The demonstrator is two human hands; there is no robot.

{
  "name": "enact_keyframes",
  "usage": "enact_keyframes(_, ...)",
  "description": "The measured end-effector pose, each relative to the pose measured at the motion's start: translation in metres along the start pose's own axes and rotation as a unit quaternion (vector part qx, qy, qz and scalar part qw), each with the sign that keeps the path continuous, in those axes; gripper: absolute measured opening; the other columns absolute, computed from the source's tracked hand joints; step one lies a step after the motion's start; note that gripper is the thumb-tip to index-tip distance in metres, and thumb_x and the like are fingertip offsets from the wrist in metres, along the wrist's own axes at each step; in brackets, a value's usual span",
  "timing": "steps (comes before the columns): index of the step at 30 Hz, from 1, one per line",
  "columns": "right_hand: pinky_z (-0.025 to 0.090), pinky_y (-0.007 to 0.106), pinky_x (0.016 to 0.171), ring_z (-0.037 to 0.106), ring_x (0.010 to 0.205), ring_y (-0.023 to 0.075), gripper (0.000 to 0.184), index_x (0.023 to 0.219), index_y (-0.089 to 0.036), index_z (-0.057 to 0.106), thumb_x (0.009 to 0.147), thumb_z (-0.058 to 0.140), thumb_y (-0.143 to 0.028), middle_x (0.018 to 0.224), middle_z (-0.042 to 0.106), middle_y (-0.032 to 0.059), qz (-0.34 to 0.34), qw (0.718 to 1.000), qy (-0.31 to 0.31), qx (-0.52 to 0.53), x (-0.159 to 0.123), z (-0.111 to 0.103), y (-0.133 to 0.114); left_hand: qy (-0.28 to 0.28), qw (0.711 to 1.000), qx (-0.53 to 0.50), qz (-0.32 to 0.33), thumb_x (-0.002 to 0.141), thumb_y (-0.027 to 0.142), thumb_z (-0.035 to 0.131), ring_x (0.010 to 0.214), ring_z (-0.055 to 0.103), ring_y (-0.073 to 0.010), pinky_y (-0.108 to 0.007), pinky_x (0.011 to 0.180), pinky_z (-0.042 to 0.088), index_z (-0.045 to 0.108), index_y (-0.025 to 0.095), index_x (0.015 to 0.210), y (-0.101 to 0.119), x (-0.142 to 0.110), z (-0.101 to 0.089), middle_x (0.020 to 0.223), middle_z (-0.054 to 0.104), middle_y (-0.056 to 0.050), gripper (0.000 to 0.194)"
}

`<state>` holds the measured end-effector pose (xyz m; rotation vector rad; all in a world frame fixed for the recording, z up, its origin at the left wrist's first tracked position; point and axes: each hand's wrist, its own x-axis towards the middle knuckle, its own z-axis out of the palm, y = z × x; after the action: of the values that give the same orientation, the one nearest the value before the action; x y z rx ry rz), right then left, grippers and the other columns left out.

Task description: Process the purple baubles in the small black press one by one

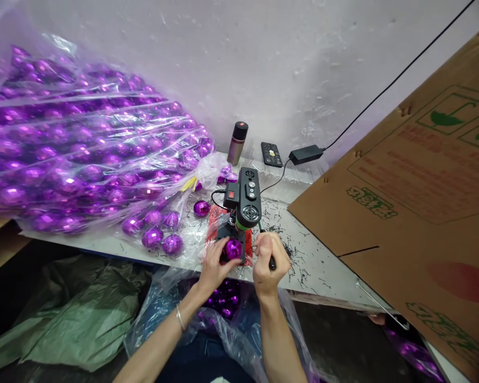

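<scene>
Two-handed work at a small black press, with a purple ball at its base.
The purple ball (233, 249) sat on the base of the black press (249, 197), in front of its upper housing. The left hand (214, 263) held it between thumb and fingers, the thumb parted from the others and placed along the ball's near edge. The right hand (270, 260) was curled into a fist around the lever handle (272, 264), its fingers pressed together. A red sheet (248, 255) lay beneath the press on the white table (323, 279); loose purple balls (152, 237) lay to the left, near a large clear bag (83, 143) of similar ones. A spray can (237, 143) stood behind, and a cardboard box (383, 186) leaned at right.
</scene>
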<state>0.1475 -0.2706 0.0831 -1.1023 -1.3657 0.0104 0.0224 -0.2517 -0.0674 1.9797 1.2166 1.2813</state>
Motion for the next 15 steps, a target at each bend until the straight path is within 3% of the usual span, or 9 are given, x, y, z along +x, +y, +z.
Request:
enact_keyframes(3,0.040,0.027,0.061,0.053,0.065,0.0115,0.031,0.070,-0.022,0.048,0.099,0.045,-0.008,0.069,0.053,-0.0021,-0.031,0.999,0.000,-0.010,-0.007,0.001,0.005,-0.124,0.990,-0.025,0.057,0.084,0.057,0.077,0.128,0.067,-0.0331,-0.049,0.110,0.055,0.056,0.022,0.144,0.006,-0.046,-0.004,0.134,0.071,-0.017,0.073)
enact_keyframes(4,0.040,0.027,0.061,0.053,0.065,0.0115,0.031,0.071,-0.022,0.048,0.098,0.045,-0.008,0.069,0.053,-0.0023,-0.037,0.999,0.001,-0.012,-0.010,0.002,0.007,-0.192,0.980,-0.026,0.052,0.081,0.059,0.079,0.129,0.066,-0.0330,-0.047,0.110,0.054,0.056,0.022,0.145,0.007,-0.060,-0.004,0.136,0.070,-0.017,0.077)
enact_keyframes(6,0.041,0.027,0.061,0.053,0.065,0.0117,0.031,0.071,-0.022,0.047,0.097,0.045,-0.006,0.069,0.053,-0.0024,-0.042,0.999,0.001,-0.013,-0.015,0.003,0.011,-0.337,0.941,0.017,-0.023,0.073,0.063,0.084,0.130,0.065,-0.0360,-0.048,0.110,0.054,0.054,0.023,0.148,0.010,-0.080,-0.002,0.143,0.065,-0.018,0.090)
enact_keyframes(7,0.040,0.027,0.061,0.053,0.065,0.0117,0.031,0.071,-0.022,0.047,0.097,0.045,-0.006,0.069,0.053,-0.0024,-0.042,0.999,0.001,-0.013,-0.017,0.003,0.012,-0.405,0.909,0.060,-0.083,0.070,0.066,0.084,0.130,0.065,-0.0392,-0.051,0.109,0.054,0.053,0.022,0.150,0.011,-0.085,-0.002,0.146,0.062,-0.020,0.096)
enact_keyframes(9,0.040,0.027,0.061,0.052,0.065,0.0117,0.030,0.071,-0.022,0.046,0.097,0.046,-0.006,0.070,0.053,-0.0024,-0.045,0.999,-0.003,-0.013,-0.018,0.002,0.014,-0.528,0.818,0.131,-0.186,0.072,0.071,0.079,0.127,0.065,-0.0453,-0.057,0.105,0.054,0.052,0.018,0.152,0.014,-0.087,-0.004,0.147,0.060,-0.025,0.100)
enact_keyframes(11,0.040,0.027,0.060,0.053,0.065,0.0116,0.030,0.071,-0.022,0.046,0.096,0.046,-0.005,0.069,0.052,-0.0026,-0.051,0.999,-0.007,-0.012,-0.017,0.001,0.014,-0.619,0.747,0.129,-0.206,0.078,0.072,0.072,0.123,0.067,-0.0462,-0.056,0.100,0.055,0.059,0.016,0.146,0.017,-0.079,-0.012,0.137,0.068,-0.024,0.088)
enact_keyframes(12,0.040,0.027,0.060,0.053,0.065,0.0116,0.030,0.071,-0.022,0.046,0.096,0.046,-0.005,0.069,0.052,-0.0027,-0.054,0.998,-0.007,-0.014,-0.017,0.001,0.013,-0.639,0.739,0.100,-0.187,0.082,0.070,0.069,0.119,0.070,-0.0440,-0.052,0.098,0.056,0.064,0.018,0.140,0.019,-0.072,-0.018,0.130,0.073,-0.021,0.078)
enact_keyframes(13,0.040,0.027,0.060,0.053,0.064,0.0116,0.030,0.071,-0.022,0.046,0.096,0.045,-0.005,0.068,0.052,-0.0027,-0.056,0.998,-0.005,-0.016,-0.018,0.001,0.013,-0.636,0.753,0.064,-0.158,0.084,0.066,0.067,0.114,0.073,-0.0404,-0.048,0.096,0.057,0.069,0.021,0.134,0.021,-0.061,-0.025,0.123,0.077,-0.017,0.067)
enact_keyframes(15,0.040,0.027,0.059,0.054,0.064,0.0117,0.030,0.072,-0.022,0.046,0.096,0.044,-0.005,0.069,0.053,-0.0022,-0.056,0.998,-0.001,-0.023,-0.018,0.001,0.013,-0.535,0.837,0.004,-0.116,0.089,0.059,0.063,0.098,0.077,-0.0316,-0.038,0.089,0.058,0.077,0.026,0.115,0.022,-0.032,-0.041,0.107,0.082,-0.009,0.044)
